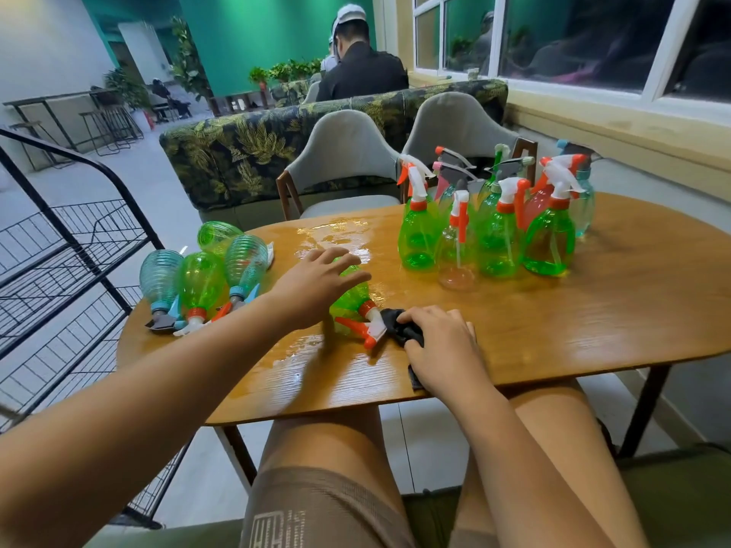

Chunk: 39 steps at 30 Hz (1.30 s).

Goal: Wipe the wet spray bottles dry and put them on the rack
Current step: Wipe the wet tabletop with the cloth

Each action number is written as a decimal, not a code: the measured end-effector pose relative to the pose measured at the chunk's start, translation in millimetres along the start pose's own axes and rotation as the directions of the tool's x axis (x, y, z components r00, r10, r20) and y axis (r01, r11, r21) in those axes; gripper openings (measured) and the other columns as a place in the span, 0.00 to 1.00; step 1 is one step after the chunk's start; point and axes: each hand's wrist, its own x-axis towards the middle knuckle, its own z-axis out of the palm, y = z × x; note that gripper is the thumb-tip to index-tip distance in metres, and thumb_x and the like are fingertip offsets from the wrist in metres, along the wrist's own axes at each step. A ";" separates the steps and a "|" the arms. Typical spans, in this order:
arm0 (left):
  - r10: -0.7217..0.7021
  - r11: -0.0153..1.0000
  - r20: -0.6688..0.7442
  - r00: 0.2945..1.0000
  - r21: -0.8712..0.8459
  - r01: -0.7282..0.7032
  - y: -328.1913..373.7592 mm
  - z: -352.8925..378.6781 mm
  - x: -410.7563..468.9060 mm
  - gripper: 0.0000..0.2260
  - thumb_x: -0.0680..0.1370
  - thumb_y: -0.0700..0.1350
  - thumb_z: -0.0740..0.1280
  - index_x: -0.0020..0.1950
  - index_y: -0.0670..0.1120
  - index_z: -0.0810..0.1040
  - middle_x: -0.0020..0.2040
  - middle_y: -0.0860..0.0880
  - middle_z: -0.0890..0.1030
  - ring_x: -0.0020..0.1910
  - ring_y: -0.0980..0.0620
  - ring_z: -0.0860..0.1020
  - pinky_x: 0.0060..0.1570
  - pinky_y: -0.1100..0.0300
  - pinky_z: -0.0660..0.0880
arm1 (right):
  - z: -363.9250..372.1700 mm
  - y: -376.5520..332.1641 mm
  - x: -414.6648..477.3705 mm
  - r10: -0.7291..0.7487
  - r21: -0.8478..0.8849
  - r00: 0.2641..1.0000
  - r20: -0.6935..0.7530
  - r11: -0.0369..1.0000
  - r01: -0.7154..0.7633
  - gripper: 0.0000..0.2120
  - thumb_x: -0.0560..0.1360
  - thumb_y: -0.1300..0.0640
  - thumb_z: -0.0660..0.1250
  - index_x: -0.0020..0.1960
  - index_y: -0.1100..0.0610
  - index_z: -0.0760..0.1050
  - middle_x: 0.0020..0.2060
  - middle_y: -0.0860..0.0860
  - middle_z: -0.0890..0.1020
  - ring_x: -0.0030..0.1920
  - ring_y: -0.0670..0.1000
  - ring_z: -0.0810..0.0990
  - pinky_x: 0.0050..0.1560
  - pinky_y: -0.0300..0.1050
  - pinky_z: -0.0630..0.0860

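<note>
One bottle (352, 299) under the spread left hand (316, 279); right hand (440, 344) grips one cloth (398, 331).
Four more bottles (201, 279) lie left; upright cluster (499, 240) uncountable.

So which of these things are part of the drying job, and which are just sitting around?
Job: green bottle under left hand; black cloth in right hand; four bottles lying; standing bottles; wire rack.
Lying about: grey chairs, patterned sofa.

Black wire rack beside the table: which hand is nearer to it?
Left. The left hand rests on a lying green bottle, on the table's rack side; the right hand, gripping the black cloth, is farther right.
</note>
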 end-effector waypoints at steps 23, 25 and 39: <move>-0.643 0.259 0.034 0.765 -0.930 0.259 54.5 -9.4 -21.9 0.33 0.73 0.55 0.82 0.72 0.57 0.68 0.62 0.53 0.80 0.61 0.52 0.78 0.53 0.56 0.77 | 7.5 6.1 4.7 0.048 0.320 0.950 -0.310 0.946 0.056 0.18 0.76 0.65 0.68 0.60 0.47 0.80 0.55 0.45 0.81 0.56 0.51 0.75 0.54 0.53 0.78; -0.651 0.214 0.056 0.757 -0.944 0.253 66.7 -3.3 -24.0 0.33 0.72 0.56 0.82 0.71 0.56 0.69 0.63 0.53 0.80 0.61 0.53 0.78 0.51 0.60 0.75 | 6.8 5.8 4.6 0.054 0.333 0.947 -0.316 0.941 0.058 0.19 0.76 0.65 0.68 0.62 0.46 0.78 0.56 0.45 0.81 0.57 0.51 0.75 0.55 0.52 0.78; -0.732 0.201 -0.005 0.681 -0.957 0.209 98.6 16.8 -26.2 0.36 0.69 0.67 0.79 0.73 0.64 0.67 0.66 0.58 0.77 0.61 0.57 0.78 0.55 0.56 0.80 | 1.4 5.0 7.2 0.033 0.424 0.935 -0.353 0.897 0.128 0.17 0.78 0.60 0.74 0.64 0.48 0.80 0.57 0.45 0.81 0.55 0.42 0.78 0.55 0.33 0.78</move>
